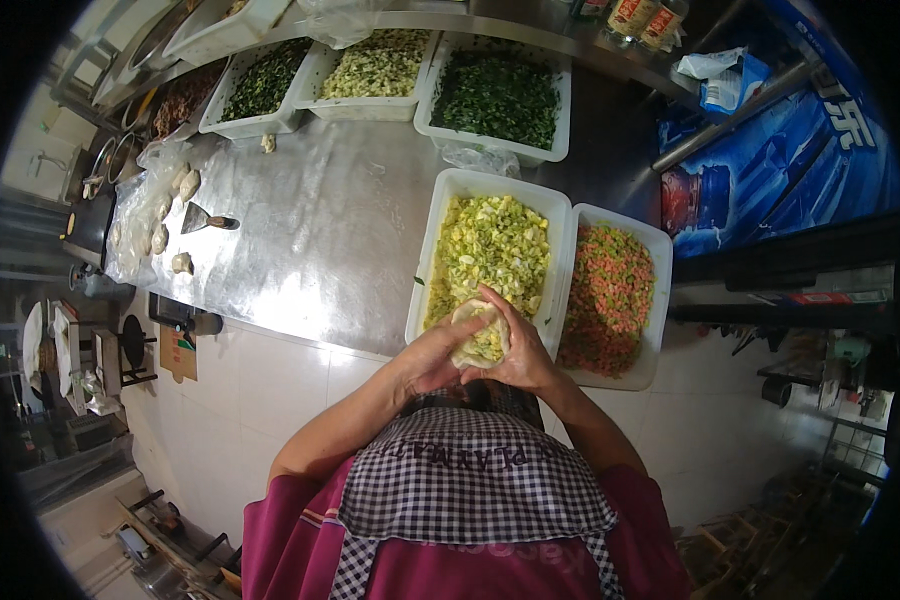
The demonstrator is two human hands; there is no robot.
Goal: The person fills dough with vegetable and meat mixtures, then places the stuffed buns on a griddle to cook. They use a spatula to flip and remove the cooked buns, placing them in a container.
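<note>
Both my hands hold a dough wrapper [461, 358] with a pale yellow and green chopped filling [487, 341] in its middle. My left hand [436, 349] cups it from the left, the thumb laid over the filling. Around the right edge curve the fingers of my right hand [523, 349]. The wrapper is just over the near end of a white plastic tub [429, 217] of chopped yellow and green filling. Touching that tub on the right is another white tub [664, 255], with pink and green filling. The undersides of my hands are hidden.
Tubs of chopped greens [495, 94] and pale filling [379, 67] line the back of the steel table [307, 202]. At the left lie a scraper [208, 220], dough pieces [183, 262] and plastic film [136, 202]. Glass bottles [660, 28] stand on a shelf at the upper right.
</note>
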